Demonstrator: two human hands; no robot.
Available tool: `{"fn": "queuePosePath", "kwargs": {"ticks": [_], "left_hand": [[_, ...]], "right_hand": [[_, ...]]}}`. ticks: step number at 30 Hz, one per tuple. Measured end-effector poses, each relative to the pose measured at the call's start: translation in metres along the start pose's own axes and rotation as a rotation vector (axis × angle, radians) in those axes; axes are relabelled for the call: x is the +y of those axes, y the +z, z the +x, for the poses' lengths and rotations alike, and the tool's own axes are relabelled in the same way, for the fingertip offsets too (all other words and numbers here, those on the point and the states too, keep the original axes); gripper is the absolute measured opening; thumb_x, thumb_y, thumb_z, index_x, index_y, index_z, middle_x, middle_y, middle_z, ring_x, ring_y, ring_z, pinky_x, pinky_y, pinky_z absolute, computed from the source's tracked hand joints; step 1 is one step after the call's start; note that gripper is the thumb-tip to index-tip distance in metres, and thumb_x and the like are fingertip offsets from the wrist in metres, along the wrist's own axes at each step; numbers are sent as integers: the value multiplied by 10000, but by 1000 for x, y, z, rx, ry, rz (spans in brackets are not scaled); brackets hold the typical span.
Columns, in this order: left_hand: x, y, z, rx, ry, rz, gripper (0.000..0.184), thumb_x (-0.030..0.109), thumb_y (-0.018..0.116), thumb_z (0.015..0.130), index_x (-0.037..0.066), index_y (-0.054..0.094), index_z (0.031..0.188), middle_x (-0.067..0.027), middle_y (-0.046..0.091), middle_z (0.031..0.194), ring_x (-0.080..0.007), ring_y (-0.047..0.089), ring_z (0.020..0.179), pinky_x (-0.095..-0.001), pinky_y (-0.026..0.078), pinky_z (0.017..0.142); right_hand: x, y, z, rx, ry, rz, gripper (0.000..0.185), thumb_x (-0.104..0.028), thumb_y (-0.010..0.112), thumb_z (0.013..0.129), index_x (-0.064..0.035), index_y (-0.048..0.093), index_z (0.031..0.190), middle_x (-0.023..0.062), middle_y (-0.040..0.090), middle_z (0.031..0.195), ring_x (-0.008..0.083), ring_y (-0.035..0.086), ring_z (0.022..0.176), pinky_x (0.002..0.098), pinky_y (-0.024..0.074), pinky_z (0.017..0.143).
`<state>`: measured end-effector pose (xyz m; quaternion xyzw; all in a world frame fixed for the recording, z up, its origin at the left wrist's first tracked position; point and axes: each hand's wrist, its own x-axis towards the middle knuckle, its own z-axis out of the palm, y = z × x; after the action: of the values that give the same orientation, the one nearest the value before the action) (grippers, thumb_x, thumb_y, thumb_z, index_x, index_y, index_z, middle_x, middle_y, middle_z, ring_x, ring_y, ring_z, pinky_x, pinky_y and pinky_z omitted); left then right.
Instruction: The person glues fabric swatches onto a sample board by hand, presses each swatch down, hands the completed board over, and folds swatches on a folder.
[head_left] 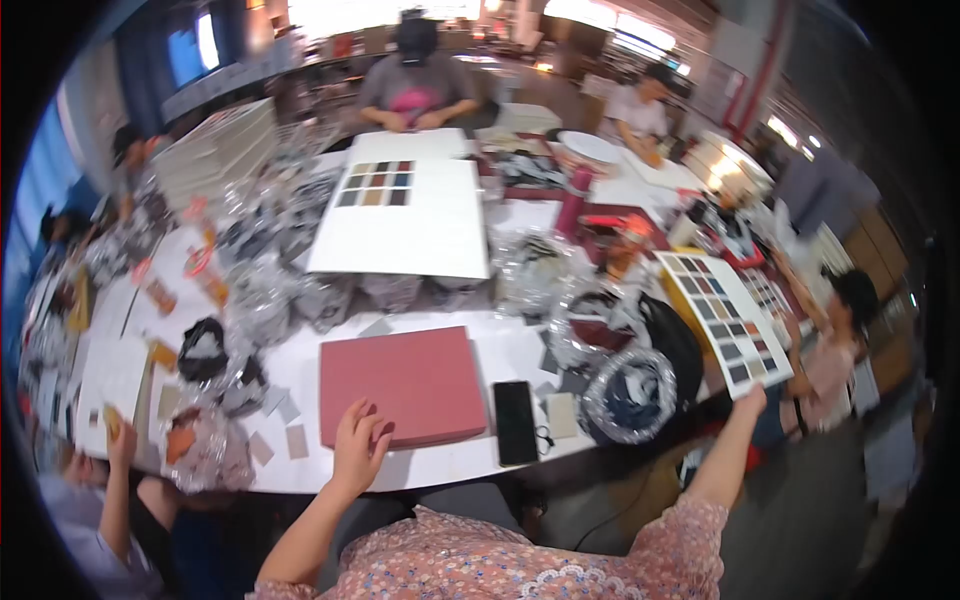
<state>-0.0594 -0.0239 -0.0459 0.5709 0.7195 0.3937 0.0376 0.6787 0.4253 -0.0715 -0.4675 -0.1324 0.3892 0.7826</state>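
Observation:
My right hand (pixel 748 400) is stretched out to the right, closed on the bottom edge of a white swatch card (pixel 738 350) with rows of grey, brown and reddish squares. My left hand (pixel 362 438) is at the front edge of a flat dusky-red board or box (pixel 405 380), fingers apart and a little bent, holding nothing. Whether its fingertips touch the red surface I cannot tell. Right of the red piece lie a black phone (pixel 515 422) and a small beige swatch (pixel 561 415).
Ahead, a large white board (pixel 400 230) bearing colour swatches rests on bagged material. Clear plastic bags (pixel 628 395) crowd the table on both sides. Loose grey swatches (pixel 297 441) lie at left. A dark red bottle (pixel 572 205) stands further back. Other people sit around the table.

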Motion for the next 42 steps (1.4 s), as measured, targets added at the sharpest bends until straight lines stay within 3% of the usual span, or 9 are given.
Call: {"fn": "queuePosePath", "kwargs": {"ticks": [7,9,12,18,21,27,34,39,42], "left_hand": [[-23,-12,3,125,-59,-58,265,75,690,803,44,602,1051,-210,496,1290,-358,557,1136,-438,457,939],[-29,-9,3,156,-82,-109,238,81,689,802,48,611,1024,-198,518,1260,-351,572,1106,-427,470,913],[-32,-5,3,203,-59,-56,209,100,685,802,54,617,994,-175,551,1208,-346,581,1060,-423,476,876],[-36,-2,0,216,-60,-55,199,136,683,802,59,618,974,-162,573,1170,-346,575,1038,-427,470,859],[-36,-4,-2,232,-26,-29,214,153,687,801,58,614,978,-160,573,1172,-350,569,1046,-431,460,879],[-41,-5,-10,225,-2,-14,256,212,689,822,65,603,1014,-150,554,1198,-345,557,1032,-427,458,870],[-52,-9,-7,173,17,-143,361,262,669,855,64,581,1144,-139,549,1215,-336,551,1067,-401,464,869],[-36,-29,-11,-14,-326,-1071,531,82,670,847,33,467,1336,-92,548,1254,-160,521,1102,-298,474,897],[-21,-59,-42,-466,-656,-926,458,103,699,842,7,539,1261,-94,597,1194,-168,557,1044,-327,469,908]], "right_hand": [[2,13,6,234,-116,-391,326,-143,587,906,106,591,1116,195,640,1115,369,658,929,517,554,820],[-32,85,-138,580,-319,-1379,348,-187,592,907,85,610,1122,184,636,1097,353,647,971,495,541,828],[30,118,-54,-150,-735,-836,393,-295,650,894,37,632,1104,140,672,964,252,644,896,381,509,812],[144,305,-417,-1357,505,-401,252,-209,584,946,-30,586,1124,98,655,1058,200,634,950,357,522,797],[245,337,-501,-1214,1129,-323,370,-303,486,1005,0,490,1217,172,586,1182,286,596,1048,432,516,869],[325,393,-558,-812,856,8,340,-292,436,1023,-12,478,1212,156,572,1203,295,590,1039,449,517,892],[211,375,-470,-1115,685,188,338,-301,419,1026,-82,517,1265,98,618,1205,257,615,1052,427,529,898],[177,325,-443,-1038,629,-147,455,-344,420,1019,5,503,1300,150,581,1290,305,587,1134,457,480,984],[192,295,-452,-1214,798,-255,447,-332,430,1015,24,515,1273,162,605,1238,290,604,1097,436,496,952]]}}
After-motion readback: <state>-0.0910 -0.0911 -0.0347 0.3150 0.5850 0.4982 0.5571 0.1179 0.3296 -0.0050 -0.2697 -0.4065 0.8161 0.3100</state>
